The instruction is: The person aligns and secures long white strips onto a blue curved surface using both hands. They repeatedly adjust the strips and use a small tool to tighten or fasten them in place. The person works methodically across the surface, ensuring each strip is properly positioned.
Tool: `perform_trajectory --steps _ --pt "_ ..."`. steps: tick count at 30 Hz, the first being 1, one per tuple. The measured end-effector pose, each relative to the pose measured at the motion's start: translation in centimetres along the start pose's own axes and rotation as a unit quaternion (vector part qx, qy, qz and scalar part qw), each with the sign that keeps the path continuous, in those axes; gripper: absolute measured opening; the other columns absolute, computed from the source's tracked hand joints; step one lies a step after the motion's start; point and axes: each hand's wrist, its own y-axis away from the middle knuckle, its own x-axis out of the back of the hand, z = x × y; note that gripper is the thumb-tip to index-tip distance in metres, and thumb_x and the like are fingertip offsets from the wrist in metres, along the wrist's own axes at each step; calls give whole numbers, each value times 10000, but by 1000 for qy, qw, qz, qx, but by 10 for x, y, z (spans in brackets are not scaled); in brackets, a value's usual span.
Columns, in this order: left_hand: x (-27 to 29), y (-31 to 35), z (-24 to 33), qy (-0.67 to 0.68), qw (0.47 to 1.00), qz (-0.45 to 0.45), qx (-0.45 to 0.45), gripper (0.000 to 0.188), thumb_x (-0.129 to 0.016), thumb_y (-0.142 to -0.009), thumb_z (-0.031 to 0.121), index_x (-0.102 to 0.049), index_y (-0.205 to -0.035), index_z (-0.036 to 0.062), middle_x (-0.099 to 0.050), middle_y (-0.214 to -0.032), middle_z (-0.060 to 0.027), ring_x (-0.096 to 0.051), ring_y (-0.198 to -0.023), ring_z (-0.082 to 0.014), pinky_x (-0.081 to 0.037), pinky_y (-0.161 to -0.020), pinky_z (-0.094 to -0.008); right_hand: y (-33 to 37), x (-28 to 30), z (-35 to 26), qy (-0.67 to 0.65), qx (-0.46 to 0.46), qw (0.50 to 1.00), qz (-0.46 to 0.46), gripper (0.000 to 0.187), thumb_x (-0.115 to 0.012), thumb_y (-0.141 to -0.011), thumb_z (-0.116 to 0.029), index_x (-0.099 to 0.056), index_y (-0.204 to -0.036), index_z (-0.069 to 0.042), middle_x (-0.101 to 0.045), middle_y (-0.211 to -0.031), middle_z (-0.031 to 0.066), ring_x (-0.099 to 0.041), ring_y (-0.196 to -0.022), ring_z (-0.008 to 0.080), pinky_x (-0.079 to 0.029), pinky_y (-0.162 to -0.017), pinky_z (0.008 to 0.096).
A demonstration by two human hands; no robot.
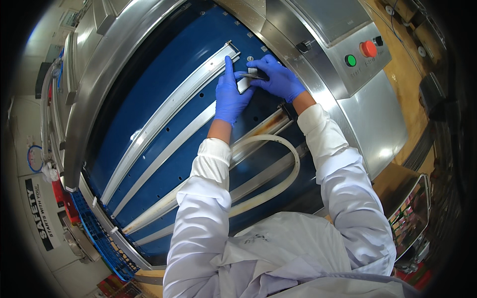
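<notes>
Both my hands wear blue gloves over a blue vacuum-sealer-like bed [149,111] in a steel machine. My left hand [232,99] lies over the upper end of a long silver metal strip [174,139], its index finger stretched toward the end of a wider white metal rail [174,101]. To its right, my right hand [278,78] is closed, pinching a thin dark metal tool [252,76] above the strip's end. The tool's exact kind is partly hidden by the fingers. Beneath my forearms are another rail with brown stains [261,128] and a looped pale tube [293,154].
At the right is a steel control box with a red button [368,48] and a green button [350,60]. A curved steel frame [82,99] rises at the left. A blue plastic crate [102,238] stands at the lower left, a wire basket [415,213] at the right.
</notes>
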Motion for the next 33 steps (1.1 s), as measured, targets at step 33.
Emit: perform_trajectory --steps 33 --pt "0 -5 -2 -3 999 32 -38 1084 -822 -713 141 -138 -1537 -26 -723 -1049 -43 -631 -1012 -304 -485 -927 -400 5 1 6 -29 -44 997 47 257 -644 -911 -156 -633 -1166 -121 -662 -1090 139 -655 -951 316 -515 -833 386"
